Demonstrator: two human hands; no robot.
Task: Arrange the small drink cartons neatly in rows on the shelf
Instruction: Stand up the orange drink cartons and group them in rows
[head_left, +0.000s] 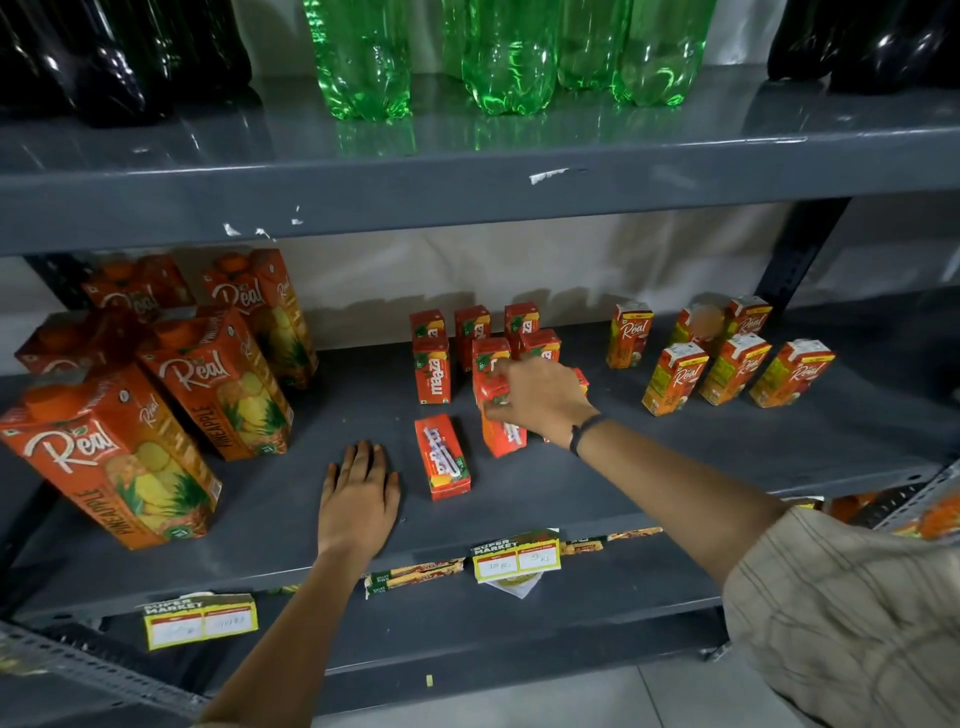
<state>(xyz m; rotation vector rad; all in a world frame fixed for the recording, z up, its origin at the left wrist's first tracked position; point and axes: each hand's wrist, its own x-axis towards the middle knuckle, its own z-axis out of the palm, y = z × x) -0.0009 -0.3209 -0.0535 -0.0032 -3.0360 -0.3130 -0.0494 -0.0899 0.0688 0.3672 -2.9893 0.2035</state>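
Several small red Maaza cartons (432, 370) stand in loose rows at the middle back of the grey shelf (675, 467). My right hand (537, 397) is shut on one small carton (501, 431) in front of them, held upright on the shelf. Another small carton (442, 457) lies flat on its back, left of the gripped one. My left hand (358, 496) rests flat on the shelf, fingers apart, just left of the lying carton and holding nothing.
Large Real pineapple cartons (117, 457) crowd the shelf's left side. Small Real cartons (732, 366) stand at the right. Green bottles (498, 57) and dark bottles (104, 62) fill the shelf above. Price tags (517, 561) hang on the front edge.
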